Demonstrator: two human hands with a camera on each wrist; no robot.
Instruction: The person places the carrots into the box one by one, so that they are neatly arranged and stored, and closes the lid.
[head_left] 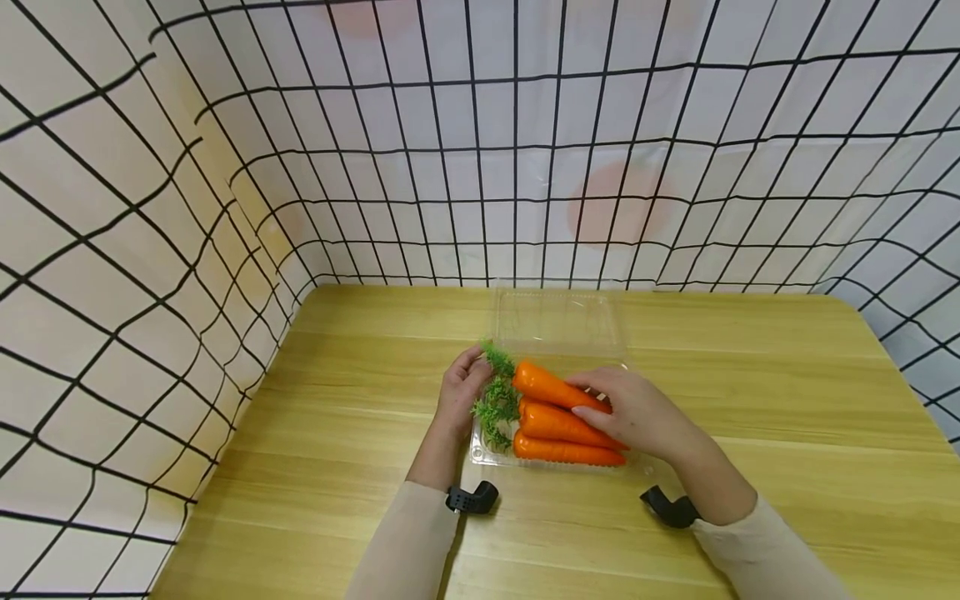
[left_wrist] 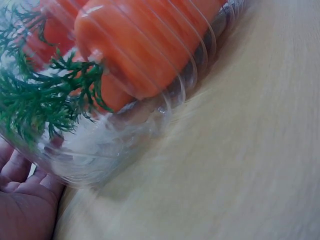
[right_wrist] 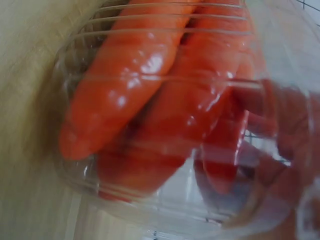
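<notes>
Several orange carrots with green leafy tops lie side by side in an open clear plastic container (head_left: pixel 480 455), greens to the left. My right hand (head_left: pixel 637 412) reaches into the container and holds the farthest carrot (head_left: pixel 543 382) near its thin end, thumb on the near side and fingers on the far side. Nearer to me lie the middle carrot (head_left: pixel 555 422) and the front carrot (head_left: pixel 562 450). Beside the container's left end, next to the green tops (head_left: pixel 498 400), is my left hand (head_left: pixel 461 392), fingers loosely bent. In the left wrist view, the left hand (left_wrist: pixel 27 200) is against the clear wall.
The container's transparent lid (head_left: pixel 555 321) is folded back, away from me. All stands on a wood-grain table (head_left: pixel 360 417). A black wire grid (head_left: pixel 472 150) with pale cloth behind it borders the table at the back and sides. Each wrist wears a black camera mount (head_left: pixel 474 497).
</notes>
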